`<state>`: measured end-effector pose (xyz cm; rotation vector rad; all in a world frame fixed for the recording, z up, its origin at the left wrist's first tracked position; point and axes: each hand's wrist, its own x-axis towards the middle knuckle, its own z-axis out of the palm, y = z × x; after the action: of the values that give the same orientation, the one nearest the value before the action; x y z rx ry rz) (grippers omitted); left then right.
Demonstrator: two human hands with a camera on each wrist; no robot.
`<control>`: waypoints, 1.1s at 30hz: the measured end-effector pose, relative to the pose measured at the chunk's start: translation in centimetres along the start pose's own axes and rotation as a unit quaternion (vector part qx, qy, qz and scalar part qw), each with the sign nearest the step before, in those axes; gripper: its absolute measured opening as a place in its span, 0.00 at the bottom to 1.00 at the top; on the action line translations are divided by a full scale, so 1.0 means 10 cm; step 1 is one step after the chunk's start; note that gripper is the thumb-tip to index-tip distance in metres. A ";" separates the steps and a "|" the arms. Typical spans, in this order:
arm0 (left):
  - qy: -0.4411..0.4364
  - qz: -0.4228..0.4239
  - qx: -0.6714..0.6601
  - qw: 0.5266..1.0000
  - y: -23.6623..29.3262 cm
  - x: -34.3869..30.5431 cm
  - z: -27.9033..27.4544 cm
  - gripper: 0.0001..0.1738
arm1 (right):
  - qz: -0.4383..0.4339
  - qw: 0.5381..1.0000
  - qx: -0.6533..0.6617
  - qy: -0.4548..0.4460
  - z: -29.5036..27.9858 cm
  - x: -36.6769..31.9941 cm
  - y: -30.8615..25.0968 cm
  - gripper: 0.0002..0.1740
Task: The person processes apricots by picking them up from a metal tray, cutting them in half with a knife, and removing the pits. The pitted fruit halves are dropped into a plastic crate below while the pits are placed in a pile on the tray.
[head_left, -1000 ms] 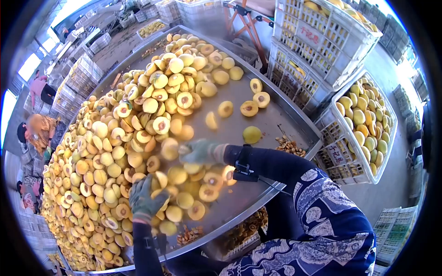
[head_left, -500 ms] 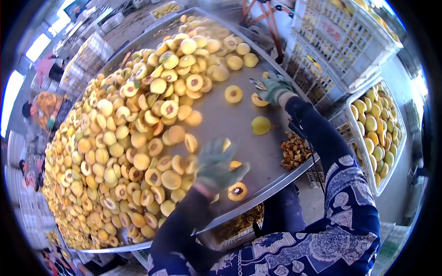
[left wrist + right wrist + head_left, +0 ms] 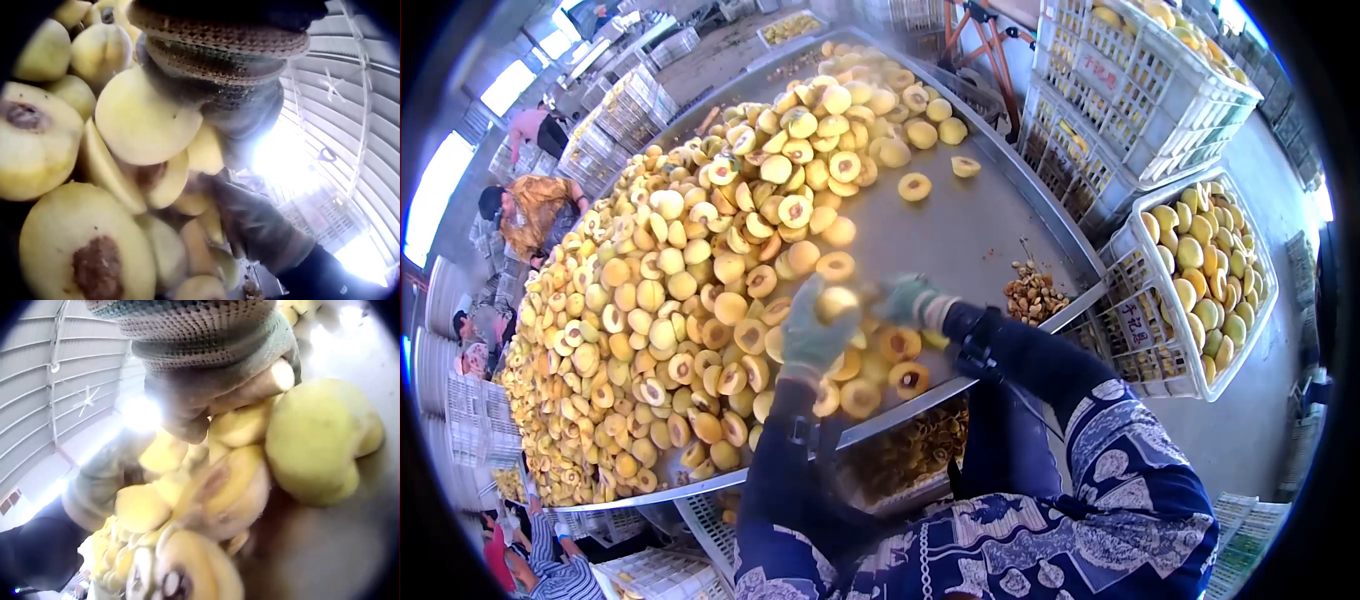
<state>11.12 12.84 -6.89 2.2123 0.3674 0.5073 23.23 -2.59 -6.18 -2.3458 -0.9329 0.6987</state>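
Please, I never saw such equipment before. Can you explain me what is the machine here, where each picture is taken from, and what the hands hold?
There is no robot: a person works with two gloved hands. The head picture looks down from a camera on the head; the two wrist pictures look closely at each hand's work.

On the metal table lies a large heap of yellow fruit, much of it cut in half, and a small pile of brown pits. Fruit also fills a white crate beside it.

The right hand grips a pale stick-like thing; its other end is hidden. A fruit half lies against the left hand, but blur hides whether it is gripped.
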 end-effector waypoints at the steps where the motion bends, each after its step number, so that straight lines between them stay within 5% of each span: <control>1: 0.009 -0.012 -0.010 1.000 0.01 -0.08 -0.10 0.43 | -0.005 0.998 0.064 -0.029 0.01 -0.09 -0.17 0.22; 4: 0.023 -0.050 -0.080 0.995 0.27 -0.29 -0.44 0.41 | 0.013 0.963 0.267 -0.007 0.24 0.00 -0.21 0.23; 8: -0.028 0.085 0.013 0.996 0.44 -0.52 -0.67 0.41 | 0.027 0.923 0.380 -0.050 -0.06 -0.65 -0.71 0.27; 11: -0.055 0.202 0.042 0.977 0.96 -0.71 -0.70 0.39 | -0.060 0.828 0.552 -0.075 0.06 -0.99 -0.83 0.21; 12: -0.041 0.221 0.054 0.973 0.88 -0.79 -0.67 0.37 | 0.020 0.794 0.587 -0.159 -0.05 -1.15 -0.88 0.18; 14: 0.020 0.293 0.077 0.953 0.84 -0.93 -0.59 0.36 | 0.035 0.704 0.685 -0.184 0.04 -1.29 -0.85 0.17; 17: 0.005 0.274 0.099 0.957 0.88 -1.12 -0.58 0.35 | -0.003 0.647 0.742 -0.178 0.21 -1.54 -0.88 0.17; 21: 0.087 0.222 0.057 0.969 0.87 -1.35 -0.47 0.31 | 0.008 0.729 0.672 -0.131 0.32 -1.75 -0.92 0.14; 23: 0.125 0.178 0.007 0.976 0.80 -1.45 -0.35 0.29 | -0.140 0.866 0.480 -0.009 0.45 -1.81 -0.92 0.17; 24: 0.140 0.146 -0.019 0.979 0.77 -1.51 -0.31 0.28 | -0.140 0.866 0.480 -0.017 0.53 -1.79 -0.90 0.17; 25: 0.137 0.125 -0.036 0.982 0.73 -1.57 -0.29 0.27 | -0.198 0.927 0.314 0.063 0.61 -1.75 -0.85 0.22; 27: 0.149 0.089 -0.143 0.974 0.77 -1.63 -0.27 0.26 | -0.303 0.929 0.055 0.204 0.72 -1.64 -0.80 0.37; 30: 0.082 0.027 -0.391 0.916 0.90 -1.72 -0.31 0.23 | -0.307 0.934 -0.047 0.177 0.73 -1.68 -0.81 0.42; 31: 0.086 0.021 -0.312 0.946 0.95 -1.75 -0.39 0.22 | -0.309 0.926 -0.051 0.209 0.80 -1.64 -0.76 0.38; 32: 0.100 0.125 -0.243 0.957 0.86 -1.75 -0.44 0.21 | -0.123 0.978 0.159 0.059 0.54 -1.91 -1.08 0.28; 33: 0.079 0.169 -0.100 0.977 0.73 -1.74 -0.52 0.23 | -0.175 0.902 0.394 -0.022 0.95 -1.46 -0.50 0.19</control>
<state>-5.97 4.43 -2.26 2.0502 0.0158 0.8692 5.78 -7.51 -6.10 -1.4131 -0.8449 0.7895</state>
